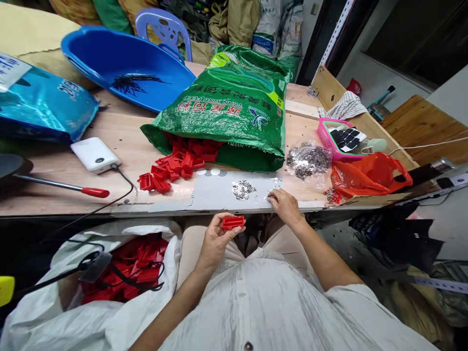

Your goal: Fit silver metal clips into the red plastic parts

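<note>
My left hand (215, 239) holds a red plastic housing (233, 223) just off the table's front edge, its hollow side facing up. Over the grey sheet (210, 192) on the table, my right hand (287, 205) has its thumb and fingertips pinched at a few small silvery metal pieces; whether one is between them is too small to see. A larger pile of the metal pieces (243, 190) lies to the left of that hand. More red housings (179, 163) spill from the mouth of a green woven sack (226, 107).
A white sack (146, 312) of red parts stands below the table at left. Behind are a blue basin (161, 83) with black strips, and a clear bag of metal pieces (310, 158). At right lie an orange bag (369, 175) and a pink basket (323, 131). A corded white box (95, 153) sits left.
</note>
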`<act>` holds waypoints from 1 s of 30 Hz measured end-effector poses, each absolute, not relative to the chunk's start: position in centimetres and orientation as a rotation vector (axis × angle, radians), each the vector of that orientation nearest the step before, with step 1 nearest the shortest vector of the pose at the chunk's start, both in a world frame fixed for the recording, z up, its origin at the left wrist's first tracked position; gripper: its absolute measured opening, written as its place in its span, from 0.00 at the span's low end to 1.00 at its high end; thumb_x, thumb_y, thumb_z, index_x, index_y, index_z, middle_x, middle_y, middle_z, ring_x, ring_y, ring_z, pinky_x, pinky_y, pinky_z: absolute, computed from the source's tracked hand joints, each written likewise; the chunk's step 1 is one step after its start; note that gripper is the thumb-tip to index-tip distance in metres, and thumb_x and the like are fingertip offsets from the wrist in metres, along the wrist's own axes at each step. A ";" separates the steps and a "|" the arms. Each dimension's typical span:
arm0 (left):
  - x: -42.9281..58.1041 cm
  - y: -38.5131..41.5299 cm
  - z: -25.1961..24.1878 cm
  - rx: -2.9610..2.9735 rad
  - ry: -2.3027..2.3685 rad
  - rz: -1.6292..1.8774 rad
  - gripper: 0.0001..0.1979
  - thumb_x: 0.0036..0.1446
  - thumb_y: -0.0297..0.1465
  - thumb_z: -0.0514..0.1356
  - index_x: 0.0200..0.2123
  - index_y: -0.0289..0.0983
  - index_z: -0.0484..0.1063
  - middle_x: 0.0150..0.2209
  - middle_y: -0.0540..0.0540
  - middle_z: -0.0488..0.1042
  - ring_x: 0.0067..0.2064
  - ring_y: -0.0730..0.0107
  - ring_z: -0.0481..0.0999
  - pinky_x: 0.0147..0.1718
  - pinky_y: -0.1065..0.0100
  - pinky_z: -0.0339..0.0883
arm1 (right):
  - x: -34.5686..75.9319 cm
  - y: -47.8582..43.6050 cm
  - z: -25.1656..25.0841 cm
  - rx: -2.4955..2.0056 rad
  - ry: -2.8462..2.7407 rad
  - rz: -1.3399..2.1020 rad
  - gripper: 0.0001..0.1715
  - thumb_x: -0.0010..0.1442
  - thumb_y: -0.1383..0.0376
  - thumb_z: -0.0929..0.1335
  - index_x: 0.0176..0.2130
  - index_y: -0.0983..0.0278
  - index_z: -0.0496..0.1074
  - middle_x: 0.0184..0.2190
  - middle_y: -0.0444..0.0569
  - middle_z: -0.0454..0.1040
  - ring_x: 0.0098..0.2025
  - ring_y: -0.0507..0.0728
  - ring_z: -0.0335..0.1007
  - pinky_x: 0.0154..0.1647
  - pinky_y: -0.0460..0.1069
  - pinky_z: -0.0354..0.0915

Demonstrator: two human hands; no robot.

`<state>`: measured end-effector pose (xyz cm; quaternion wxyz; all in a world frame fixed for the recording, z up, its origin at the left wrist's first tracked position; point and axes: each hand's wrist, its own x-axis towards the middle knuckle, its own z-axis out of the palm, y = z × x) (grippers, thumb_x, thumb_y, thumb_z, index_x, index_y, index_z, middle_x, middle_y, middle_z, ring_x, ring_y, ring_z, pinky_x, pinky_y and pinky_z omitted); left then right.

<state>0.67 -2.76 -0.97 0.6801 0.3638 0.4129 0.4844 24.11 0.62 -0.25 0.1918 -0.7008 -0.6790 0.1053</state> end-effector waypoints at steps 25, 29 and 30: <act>-0.9 -2.9 2.1 0.470 0.641 0.918 0.33 0.56 0.34 0.62 0.63 0.50 0.57 0.35 0.49 0.75 0.32 0.69 0.77 0.34 0.65 0.71 | 18.5 -1.8 3.6 -1.288 -1.608 0.977 0.10 0.61 0.59 0.67 0.37 0.62 0.73 0.32 0.44 0.76 0.31 0.51 0.69 0.34 0.45 0.64; -0.8 -3.0 2.0 0.354 0.580 0.904 0.28 0.56 0.34 0.59 0.60 0.44 0.62 0.31 0.48 0.73 0.23 0.75 0.68 0.25 0.70 0.63 | 17.5 -1.6 3.7 -1.249 -1.714 0.883 0.07 0.61 0.61 0.68 0.36 0.62 0.74 0.31 0.44 0.76 0.30 0.51 0.69 0.33 0.46 0.65; -0.7 -3.0 2.0 0.341 0.574 0.899 0.27 0.56 0.34 0.58 0.60 0.43 0.63 0.31 0.48 0.72 0.22 0.76 0.67 0.24 0.70 0.62 | 17.4 -1.5 3.6 -1.240 -1.752 0.849 0.07 0.62 0.61 0.68 0.37 0.62 0.74 0.31 0.45 0.76 0.30 0.52 0.69 0.34 0.46 0.65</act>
